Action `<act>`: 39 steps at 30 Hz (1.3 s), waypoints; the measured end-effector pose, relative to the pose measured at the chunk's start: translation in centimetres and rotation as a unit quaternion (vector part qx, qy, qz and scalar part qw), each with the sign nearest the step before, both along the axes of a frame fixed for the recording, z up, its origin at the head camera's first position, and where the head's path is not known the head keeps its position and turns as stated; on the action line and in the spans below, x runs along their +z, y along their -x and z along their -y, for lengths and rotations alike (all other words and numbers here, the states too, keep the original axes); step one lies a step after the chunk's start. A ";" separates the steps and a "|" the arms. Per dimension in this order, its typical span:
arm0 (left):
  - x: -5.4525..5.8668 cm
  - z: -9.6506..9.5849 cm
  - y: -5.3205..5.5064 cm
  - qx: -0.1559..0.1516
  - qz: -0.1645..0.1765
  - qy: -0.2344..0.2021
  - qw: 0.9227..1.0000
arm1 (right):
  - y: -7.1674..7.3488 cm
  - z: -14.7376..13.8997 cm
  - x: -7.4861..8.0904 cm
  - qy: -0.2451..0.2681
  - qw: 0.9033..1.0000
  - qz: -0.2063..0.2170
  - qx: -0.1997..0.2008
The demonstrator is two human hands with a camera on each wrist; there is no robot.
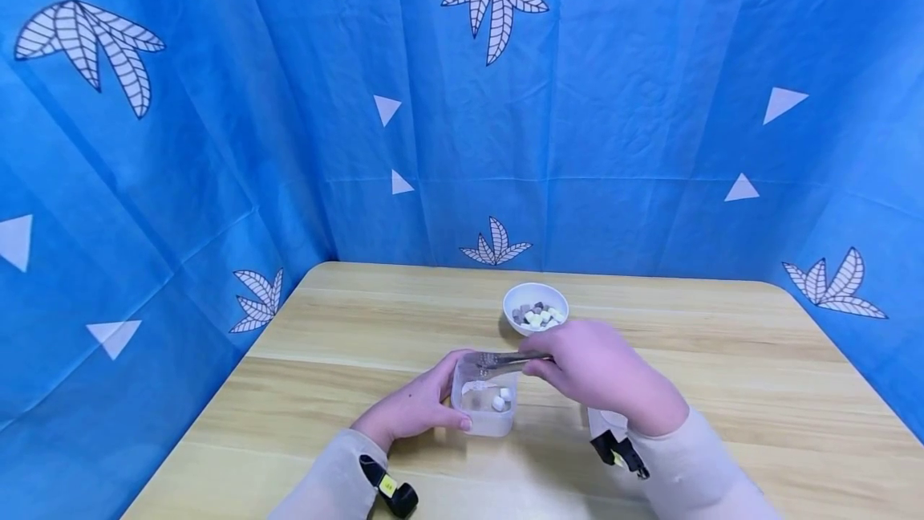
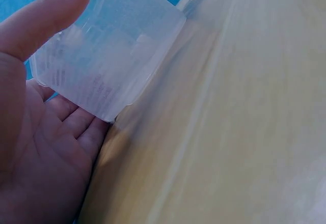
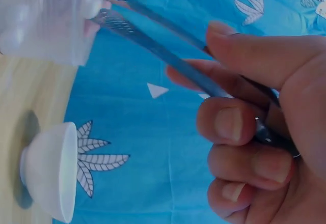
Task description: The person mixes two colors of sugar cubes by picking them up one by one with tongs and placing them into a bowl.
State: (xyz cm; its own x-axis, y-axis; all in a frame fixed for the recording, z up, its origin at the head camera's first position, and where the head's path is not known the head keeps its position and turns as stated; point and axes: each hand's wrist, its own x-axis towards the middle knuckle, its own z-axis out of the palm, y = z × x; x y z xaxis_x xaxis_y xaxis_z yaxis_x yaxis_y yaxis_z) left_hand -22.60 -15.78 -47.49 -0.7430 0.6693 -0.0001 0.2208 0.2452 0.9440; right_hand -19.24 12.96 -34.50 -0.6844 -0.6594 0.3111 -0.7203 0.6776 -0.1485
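Note:
My left hand (image 1: 422, 404) holds a translucent plastic container (image 1: 491, 424), its thumb on the near side and its fingers round the left side. A few white cubes (image 1: 500, 403) lie inside. My right hand (image 1: 588, 363) grips metal tongs (image 3: 168, 56), whose perforated tips reach over the container's rim. In the right wrist view a white cube (image 3: 91, 6) is at the tips; whether they pinch it I cannot tell. Behind the right hand stands a white bowl (image 1: 536, 295) with white and greyish-brown cubes. In the left wrist view the container (image 2: 117, 46) hides part of the left fingers.
A whitish object (image 1: 602, 422) lies under my right forearm, mostly hidden. The wooden table (image 1: 361, 319) extends to both sides of the hands. A blue patterned curtain (image 1: 613, 103) hangs behind the table and along its sides.

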 end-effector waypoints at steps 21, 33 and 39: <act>-0.1 0.0 0.0 0.008 -0.007 0.002 1.000 | 3.0 -2.7 -0.9 0.038 0.986 -0.014 -0.159; 0.1 0.0 -0.1 0.021 0.003 0.019 1.000 | 3.2 -3.3 -0.7 0.018 0.971 0.061 -0.229; 0.1 0.0 -0.1 0.015 -0.004 0.011 1.000 | 3.0 -3.4 -0.2 0.033 0.975 0.059 -0.212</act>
